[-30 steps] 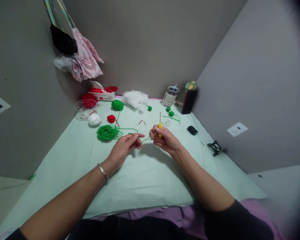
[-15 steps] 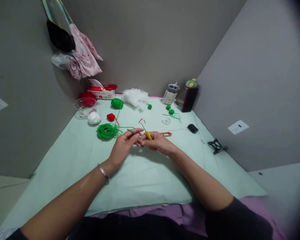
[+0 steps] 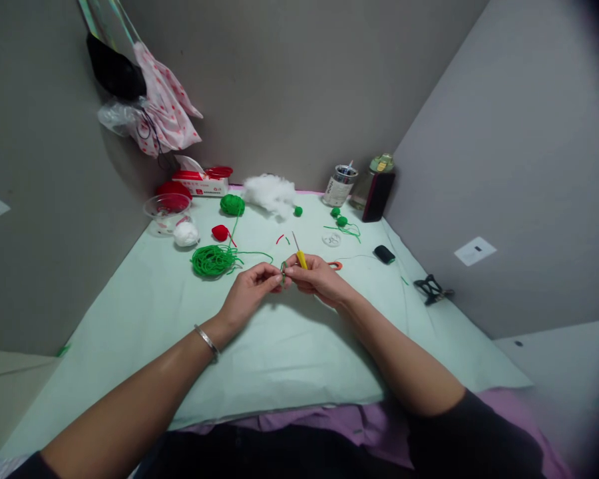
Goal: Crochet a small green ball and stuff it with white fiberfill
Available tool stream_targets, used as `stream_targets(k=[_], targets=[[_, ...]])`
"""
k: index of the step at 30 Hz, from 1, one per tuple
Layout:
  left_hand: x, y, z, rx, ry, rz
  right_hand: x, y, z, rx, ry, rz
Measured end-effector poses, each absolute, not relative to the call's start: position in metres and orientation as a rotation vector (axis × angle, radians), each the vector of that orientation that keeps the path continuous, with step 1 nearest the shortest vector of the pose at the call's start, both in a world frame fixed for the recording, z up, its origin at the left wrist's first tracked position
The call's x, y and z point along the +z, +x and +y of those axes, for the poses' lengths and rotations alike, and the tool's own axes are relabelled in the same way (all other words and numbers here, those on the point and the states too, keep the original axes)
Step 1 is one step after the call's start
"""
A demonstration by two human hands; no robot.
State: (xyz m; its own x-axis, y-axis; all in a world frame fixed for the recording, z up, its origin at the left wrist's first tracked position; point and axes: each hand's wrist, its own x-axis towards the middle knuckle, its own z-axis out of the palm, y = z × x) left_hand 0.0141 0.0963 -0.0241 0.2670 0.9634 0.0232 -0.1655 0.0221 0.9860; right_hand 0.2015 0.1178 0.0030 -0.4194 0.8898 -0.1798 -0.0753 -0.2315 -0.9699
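The thin green yarn strand (image 3: 283, 267) is now pinched by the left hand (image 3: 251, 290) and the right hand (image 3: 320, 279), fingertips close together, above the middle of the pale green covered table (image 3: 279, 359). The right hand also grasps the metal hook with yellow handle (image 3: 301, 259), now turned more upright, so probably the fingers alone shape the yarn. Toward the left edge lies the loose green yarn heap (image 3: 212, 261)
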Motion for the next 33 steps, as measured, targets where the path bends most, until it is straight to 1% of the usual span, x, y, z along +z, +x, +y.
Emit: stream_targets(k=[11,19,23,33], targets=[[-0.028,0.01,0.102,1.146,1.123,0.917,-0.001,0.198,0.118,1.548,-1.119,-1.287],[-0.027,0.012,0.099,1.094,1.087,0.91,-0.006,0.197,0.118,1.393,-1.158,-1.364],[-0.023,0.014,0.095,1.02,1.048,0.858,-0.008,0.194,0.114,1.206,-1.149,-1.464],[-0.022,0.014,0.096,0.927,0.889,0.765,-0.015,0.194,0.107,0.614,-1.039,-1.784]])
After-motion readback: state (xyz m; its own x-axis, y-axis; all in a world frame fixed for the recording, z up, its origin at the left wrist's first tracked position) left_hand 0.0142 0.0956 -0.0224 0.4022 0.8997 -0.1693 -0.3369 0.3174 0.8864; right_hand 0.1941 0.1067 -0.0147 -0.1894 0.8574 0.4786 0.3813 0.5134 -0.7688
